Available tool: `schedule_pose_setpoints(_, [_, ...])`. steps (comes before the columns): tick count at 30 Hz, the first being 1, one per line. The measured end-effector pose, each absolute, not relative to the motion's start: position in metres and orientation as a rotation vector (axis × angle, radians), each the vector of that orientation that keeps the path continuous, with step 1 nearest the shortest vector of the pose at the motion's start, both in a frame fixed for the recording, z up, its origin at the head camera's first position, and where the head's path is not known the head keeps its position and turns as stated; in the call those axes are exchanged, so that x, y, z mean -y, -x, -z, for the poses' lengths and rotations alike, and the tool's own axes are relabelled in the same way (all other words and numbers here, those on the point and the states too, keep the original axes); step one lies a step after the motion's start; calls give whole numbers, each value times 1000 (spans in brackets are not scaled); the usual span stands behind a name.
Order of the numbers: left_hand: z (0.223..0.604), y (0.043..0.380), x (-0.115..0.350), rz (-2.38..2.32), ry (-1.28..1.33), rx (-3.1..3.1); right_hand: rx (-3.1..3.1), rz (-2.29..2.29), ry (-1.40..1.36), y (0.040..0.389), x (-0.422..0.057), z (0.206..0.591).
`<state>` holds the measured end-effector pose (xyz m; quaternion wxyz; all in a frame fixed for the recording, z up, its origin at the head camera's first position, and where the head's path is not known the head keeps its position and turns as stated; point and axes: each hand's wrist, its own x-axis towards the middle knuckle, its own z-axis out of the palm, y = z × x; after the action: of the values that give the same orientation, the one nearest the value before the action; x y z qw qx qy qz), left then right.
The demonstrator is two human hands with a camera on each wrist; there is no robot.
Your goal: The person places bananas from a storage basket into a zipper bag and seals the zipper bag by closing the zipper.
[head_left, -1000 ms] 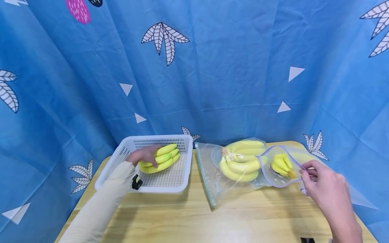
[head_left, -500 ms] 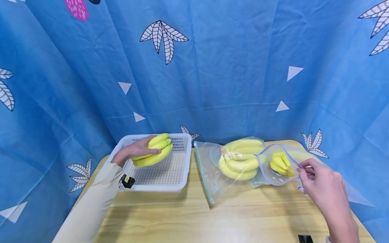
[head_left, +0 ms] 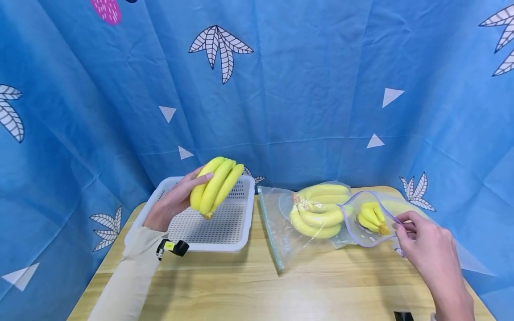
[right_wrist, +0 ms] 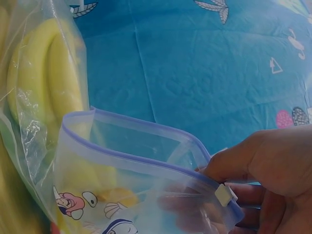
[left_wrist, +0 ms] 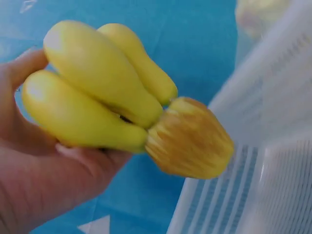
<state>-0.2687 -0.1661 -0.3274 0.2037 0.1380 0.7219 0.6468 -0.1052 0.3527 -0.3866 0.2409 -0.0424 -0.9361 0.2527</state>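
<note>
My left hand [head_left: 176,200] grips a bunch of bananas [head_left: 217,185] above the white basket [head_left: 237,247]. In the left wrist view the brown stem end of these bananas [left_wrist: 97,92] points toward the basket's wall. My right hand [head_left: 429,240] pinches the rim of a clear zip bag [head_left: 367,244] with a purple edge, and its mouth gapes. A smaller yellow bunch [head_left: 371,217] lies inside it. In the right wrist view a white slider [right_wrist: 225,195] sits on the purple rim near my fingers. Left of it, a larger clear bag [head_left: 281,232] contains another bunch of bananas [head_left: 321,209].
The wooden table [head_left: 257,285] carries the basket at the left and both bags at the right. A blue patterned curtain [head_left: 297,89] rises behind and on both sides. A black object [head_left: 403,316] shows at the bottom edge.
My left hand has lifted the bananas up out of the basket and turned them, so their stem end now points down. My right hand has stayed at the bag's rim.
</note>
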Motion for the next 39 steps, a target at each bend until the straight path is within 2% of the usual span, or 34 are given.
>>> schedule_pose_setpoints(7, [331,241,129,-2014,-526,-1711,2555,-677,114,106,-354,386])
schedule_pose_setpoints(17, [364,215,58,-2307,-384,-1439,2531,-663,115,106,-356,389])
schedule_pose_setpoints(23, [390,211,51,-2332,-673,-1179,2561,-689,123,108,-354,389])
schedule_pose_setpoints(29, [398,206,41,-2302,-961,-1288,2561,-692,127,108,-353,389])
schedule_pose_setpoints(32, [398,202,38,-2307,-925,-1378,2560,-685,123,108,-353,389])
schedule_pose_setpoints(39, [401,192,14,-2352,-650,-1513,2563,-662,99,110,-351,392])
